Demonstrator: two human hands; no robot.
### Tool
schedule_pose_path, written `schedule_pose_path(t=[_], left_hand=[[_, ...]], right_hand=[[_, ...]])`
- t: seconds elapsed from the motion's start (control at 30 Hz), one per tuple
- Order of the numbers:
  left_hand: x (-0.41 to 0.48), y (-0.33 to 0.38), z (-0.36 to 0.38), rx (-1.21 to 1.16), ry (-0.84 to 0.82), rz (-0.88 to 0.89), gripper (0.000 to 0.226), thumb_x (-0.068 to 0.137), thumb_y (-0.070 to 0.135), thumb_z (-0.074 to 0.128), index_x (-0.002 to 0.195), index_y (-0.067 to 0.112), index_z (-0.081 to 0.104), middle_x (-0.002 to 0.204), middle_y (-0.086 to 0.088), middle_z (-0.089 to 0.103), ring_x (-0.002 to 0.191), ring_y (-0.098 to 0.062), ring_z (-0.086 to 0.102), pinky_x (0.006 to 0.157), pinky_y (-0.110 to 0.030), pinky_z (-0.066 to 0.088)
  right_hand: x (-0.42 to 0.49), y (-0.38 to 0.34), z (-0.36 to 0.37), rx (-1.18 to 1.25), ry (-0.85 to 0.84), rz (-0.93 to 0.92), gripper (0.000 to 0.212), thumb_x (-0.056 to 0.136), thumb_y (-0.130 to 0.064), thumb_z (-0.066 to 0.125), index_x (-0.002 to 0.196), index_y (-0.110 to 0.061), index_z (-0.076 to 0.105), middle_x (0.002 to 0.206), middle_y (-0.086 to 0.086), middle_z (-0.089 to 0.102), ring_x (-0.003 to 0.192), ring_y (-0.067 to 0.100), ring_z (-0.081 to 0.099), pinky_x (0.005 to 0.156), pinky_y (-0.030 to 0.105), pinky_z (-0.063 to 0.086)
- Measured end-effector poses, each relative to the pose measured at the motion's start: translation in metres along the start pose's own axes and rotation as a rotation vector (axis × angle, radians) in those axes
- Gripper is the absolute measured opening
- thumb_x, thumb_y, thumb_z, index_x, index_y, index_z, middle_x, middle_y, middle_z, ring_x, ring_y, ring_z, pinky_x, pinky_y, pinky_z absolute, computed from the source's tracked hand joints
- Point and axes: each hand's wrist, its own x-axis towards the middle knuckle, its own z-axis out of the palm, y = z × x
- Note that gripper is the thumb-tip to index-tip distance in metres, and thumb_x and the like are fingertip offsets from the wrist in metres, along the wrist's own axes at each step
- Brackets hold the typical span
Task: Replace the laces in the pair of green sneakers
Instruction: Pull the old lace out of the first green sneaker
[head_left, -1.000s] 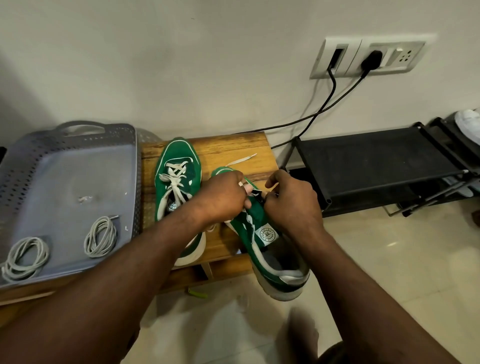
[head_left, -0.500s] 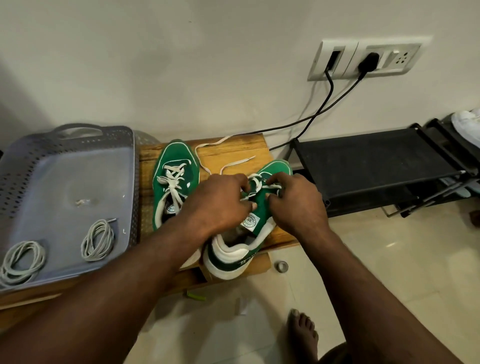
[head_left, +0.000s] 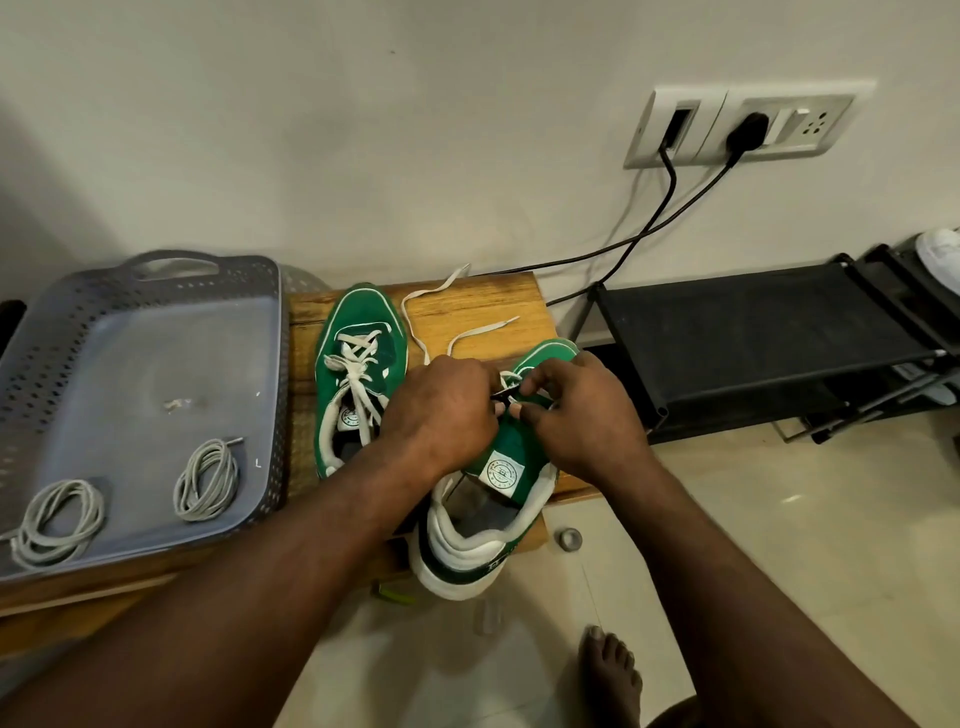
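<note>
The near sneaker (head_left: 501, 470) hangs its heel off the bench's (head_left: 493, 301) near edge, turned for reach, while left hand (head_left: 441, 410) and right hand (head_left: 576, 415) both pinch its lace (head_left: 511, 376) at the eyelets, likely working it out. Loose ends trail toward the far edge, and the second sneaker (head_left: 358, 364) sits laced alongside.

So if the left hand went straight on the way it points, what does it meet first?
The right hand: the left hand points right, across the sneaker, nearly touching it at the lace. Depth unclear.

Green sneakers (head_left: 363, 317), white laces (head_left: 357, 370), grey hole-patterned tray (head_left: 130, 364), black rack (head_left: 727, 322), off-white wall (head_left: 363, 130)
</note>
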Motion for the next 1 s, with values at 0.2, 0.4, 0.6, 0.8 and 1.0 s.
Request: schedule_pose_path(t=[0.2, 0.4, 0.6, 0.8, 1.0], left_hand=[[0.003, -0.005, 0.002, -0.071, -0.003, -0.047, 0.02, 0.094, 0.033, 0.071, 0.112, 0.029, 0.077, 0.098, -0.003, 0.074, 0.093, -0.025, 0.068, 0.085, -0.042, 0.06], [0.004, -0.003, -0.002, -0.12, -0.096, -0.019, 0.023, 0.095, 0.043, 0.071, 0.116, 0.034, 0.076, 0.104, 0.003, 0.075, 0.096, -0.021, 0.068, 0.089, -0.039, 0.058], [0.002, -0.001, 0.0, -0.122, -0.069, -0.039, 0.022, 0.093, 0.039, 0.075, 0.114, 0.032, 0.078, 0.11, 0.004, 0.076, 0.101, -0.02, 0.067, 0.09, -0.036, 0.056], [0.004, -0.008, -0.009, -0.119, -0.038, -0.082, 0.018, 0.094, 0.039, 0.074, 0.11, 0.03, 0.079, 0.102, 0.001, 0.076, 0.092, -0.021, 0.067, 0.083, -0.035, 0.057], [0.002, 0.0, -0.008, -0.106, -0.071, -0.015, 0.021, 0.094, 0.039, 0.075, 0.115, 0.035, 0.077, 0.107, 0.005, 0.076, 0.09, -0.016, 0.064, 0.082, -0.031, 0.054]], right_hand=[[-0.003, -0.004, -0.014, 0.31, -0.122, -0.033, 0.012, 0.093, -0.022, 0.076, 0.082, -0.017, 0.074, 0.103, 0.001, 0.061, 0.098, 0.019, 0.062, 0.086, 0.038, 0.055], [-0.007, -0.001, -0.016, 0.356, -0.081, -0.001, 0.036, 0.095, -0.037, 0.072, 0.065, -0.02, 0.06, 0.078, -0.004, 0.06, 0.07, 0.003, 0.058, 0.068, 0.033, 0.049], [0.0, 0.002, -0.01, 0.097, -0.11, -0.056, 0.017, 0.09, -0.026, 0.082, 0.074, -0.025, 0.076, 0.08, -0.009, 0.071, 0.081, 0.006, 0.067, 0.077, 0.034, 0.06], [-0.012, 0.012, -0.051, 0.704, -0.548, -0.323, 0.011, 0.09, -0.014, 0.074, 0.09, -0.004, 0.078, 0.092, 0.001, 0.065, 0.091, 0.015, 0.064, 0.08, 0.026, 0.054], [-0.005, 0.007, -0.03, 0.213, -0.104, -0.042, 0.029, 0.083, -0.049, 0.084, 0.076, -0.022, 0.074, 0.076, -0.004, 0.07, 0.068, 0.007, 0.065, 0.056, 0.025, 0.052]])
